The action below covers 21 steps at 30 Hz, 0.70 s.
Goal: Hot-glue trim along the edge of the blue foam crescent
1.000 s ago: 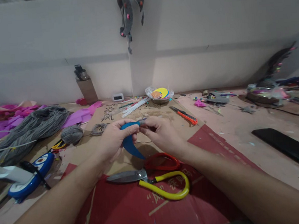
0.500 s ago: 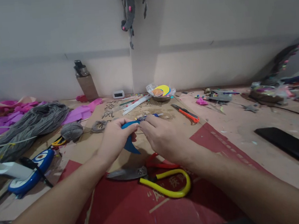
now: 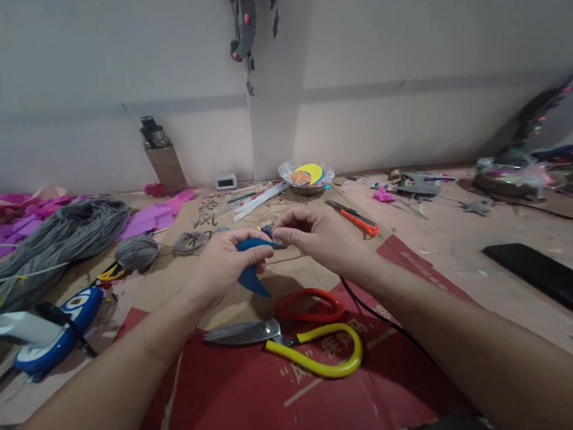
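A blue crescent-shaped piece, which looks like felt [image 3: 252, 281], is pinched between the thumb and fingers of my left hand [image 3: 225, 260], its wide end hanging below them. My right hand [image 3: 321, 235] is closed at the narrow end, thumb and fingertips meeting beside a small dark tip. What exactly lies between those fingertips is partly hidden. Below both hands, large scissors [image 3: 244, 332] with one red and one yellow handle rest on red-printed cardboard [image 3: 222, 401], blades pointing left.
An orange utility knife [image 3: 362, 223] lies beyond my right hand. Grey yarn [image 3: 79, 226] and a yarn ball [image 3: 137, 253] are at left. White sticks [image 3: 260, 202] and a bowl [image 3: 309, 189] stand near the wall. A black flat object [image 3: 547, 279] lies at right.
My right hand has shifted slightly right and turned, its thumb now showing. The red scissor handle is more exposed, and a dark cord shows beneath my right forearm. My left hand stays nearly still.
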Each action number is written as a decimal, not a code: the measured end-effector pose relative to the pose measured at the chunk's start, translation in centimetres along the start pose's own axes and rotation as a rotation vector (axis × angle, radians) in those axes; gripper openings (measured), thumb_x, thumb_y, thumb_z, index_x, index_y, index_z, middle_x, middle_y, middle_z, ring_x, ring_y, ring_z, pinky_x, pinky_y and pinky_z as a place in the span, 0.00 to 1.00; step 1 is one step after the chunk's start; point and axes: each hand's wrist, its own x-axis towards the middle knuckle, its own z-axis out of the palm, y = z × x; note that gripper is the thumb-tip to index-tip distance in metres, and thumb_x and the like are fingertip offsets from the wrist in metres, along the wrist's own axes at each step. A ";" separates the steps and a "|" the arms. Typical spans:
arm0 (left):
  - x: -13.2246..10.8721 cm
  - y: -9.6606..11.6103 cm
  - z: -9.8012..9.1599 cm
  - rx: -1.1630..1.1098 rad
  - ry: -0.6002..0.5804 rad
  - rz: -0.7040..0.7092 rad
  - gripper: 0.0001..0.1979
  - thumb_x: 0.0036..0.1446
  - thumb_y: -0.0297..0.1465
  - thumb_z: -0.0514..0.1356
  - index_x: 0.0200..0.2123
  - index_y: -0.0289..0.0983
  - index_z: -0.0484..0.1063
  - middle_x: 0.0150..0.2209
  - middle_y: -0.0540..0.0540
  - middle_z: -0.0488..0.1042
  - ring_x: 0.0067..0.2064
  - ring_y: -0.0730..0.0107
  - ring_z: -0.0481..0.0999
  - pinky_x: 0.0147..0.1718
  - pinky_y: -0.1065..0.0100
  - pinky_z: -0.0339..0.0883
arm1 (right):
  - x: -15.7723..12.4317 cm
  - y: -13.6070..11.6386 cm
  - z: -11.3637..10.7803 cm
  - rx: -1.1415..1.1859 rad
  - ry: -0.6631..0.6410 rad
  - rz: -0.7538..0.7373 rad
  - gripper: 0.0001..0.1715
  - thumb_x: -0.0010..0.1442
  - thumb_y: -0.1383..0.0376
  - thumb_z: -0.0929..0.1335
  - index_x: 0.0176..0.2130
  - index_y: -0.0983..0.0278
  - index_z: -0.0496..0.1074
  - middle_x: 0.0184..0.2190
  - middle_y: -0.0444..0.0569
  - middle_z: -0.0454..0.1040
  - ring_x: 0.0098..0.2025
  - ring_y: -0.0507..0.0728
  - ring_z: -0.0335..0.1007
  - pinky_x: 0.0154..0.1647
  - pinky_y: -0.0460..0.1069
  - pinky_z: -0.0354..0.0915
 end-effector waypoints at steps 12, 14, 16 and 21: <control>0.3 -0.6 0.4 -0.276 0.180 0.038 0.11 0.48 0.34 0.66 0.30 0.35 0.67 0.20 0.54 0.70 0.22 0.79 0.69 0.23 0.75 0.65 | -0.6 0.7 2.5 0.213 -0.076 0.211 0.16 0.57 0.55 0.66 0.26 0.64 0.69 0.18 0.38 0.60 0.20 0.46 0.52 0.22 0.44 0.50; 0.3 -0.4 0.6 -0.288 0.205 0.026 0.11 0.48 0.34 0.65 0.30 0.35 0.67 0.22 0.53 0.71 0.22 0.79 0.69 0.24 0.75 0.66 | -0.7 0.6 2.7 -0.016 -0.037 0.045 0.14 0.60 0.60 0.64 0.27 0.65 0.71 0.22 0.41 0.65 0.24 0.48 0.58 0.28 0.45 0.55; 0.2 -0.2 0.7 -0.280 0.231 0.004 0.11 0.49 0.34 0.64 0.30 0.35 0.66 0.24 0.52 0.72 0.22 0.79 0.69 0.24 0.75 0.67 | -1.0 0.6 2.8 -0.215 -0.015 -0.116 0.12 0.62 0.66 0.62 0.31 0.65 0.72 0.27 0.44 0.69 0.30 0.50 0.63 0.34 0.46 0.58; 0.1 0.2 0.9 -0.161 0.242 0.006 0.10 0.49 0.34 0.63 0.31 0.35 0.67 0.24 0.51 0.72 0.23 0.78 0.70 0.24 0.74 0.67 | -1.7 0.4 3.1 -0.592 -0.045 -0.208 0.13 0.64 0.70 0.59 0.38 0.65 0.71 0.35 0.50 0.70 0.35 0.53 0.65 0.36 0.48 0.59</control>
